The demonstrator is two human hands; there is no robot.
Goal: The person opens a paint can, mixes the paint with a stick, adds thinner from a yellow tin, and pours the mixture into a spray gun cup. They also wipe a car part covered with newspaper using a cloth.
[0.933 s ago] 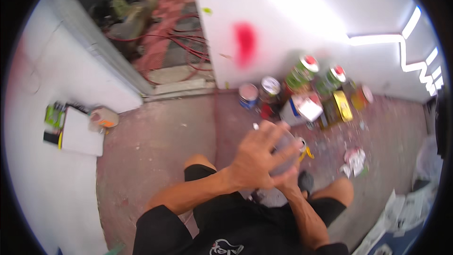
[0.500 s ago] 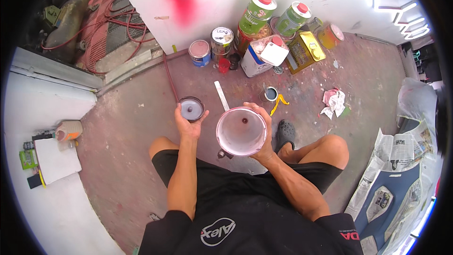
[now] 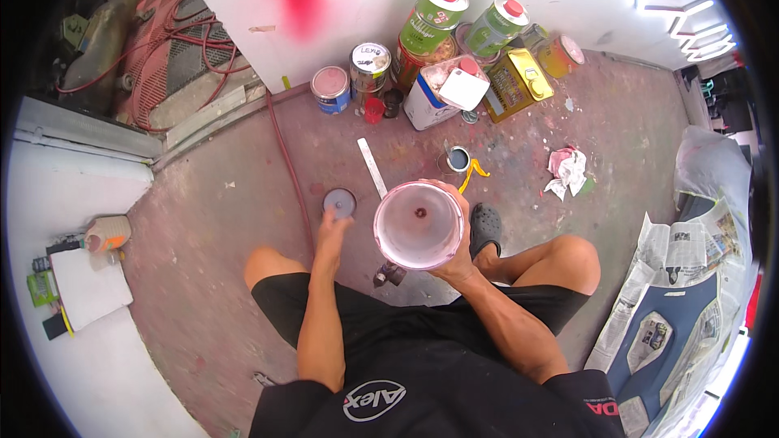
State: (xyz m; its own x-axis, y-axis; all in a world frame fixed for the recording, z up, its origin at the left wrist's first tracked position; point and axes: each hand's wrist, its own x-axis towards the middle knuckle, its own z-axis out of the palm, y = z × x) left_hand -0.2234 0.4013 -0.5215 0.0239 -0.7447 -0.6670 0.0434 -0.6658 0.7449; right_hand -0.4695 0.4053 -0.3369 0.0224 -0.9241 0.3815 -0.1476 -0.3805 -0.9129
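Note:
My right hand (image 3: 454, 235) is wrapped round the side of a pale, pink-stained spray gun cup (image 3: 406, 239). The cup's open mouth faces up, and a dark hole shows at the bottom inside. A dark part (image 3: 389, 274) pokes out below the cup's near rim. Left of the cup is a round grey lid (image 3: 339, 201) with a small knob in its centre, low over or on the floor. My left hand (image 3: 330, 235) is at the lid's near edge; motion blurs its fingers, so their grip is unclear. A white mixing stick (image 3: 372, 167) lies just beyond the cup.
A small can of dark liquid (image 3: 458, 160) stands beyond the cup, beside a yellow strip (image 3: 475, 173). Paint cans (image 3: 331, 91), a white container (image 3: 438, 101) and a gold tin (image 3: 518, 85) line the wall. Crumpled paper (image 3: 566, 172) lies right; a red hose (image 3: 284, 150) runs left.
The lid has gone lower, toward the floor, and looks smaller. My left hand has turned, with its fingers now at the lid's near edge. The right hand keeps the cup nearly still.

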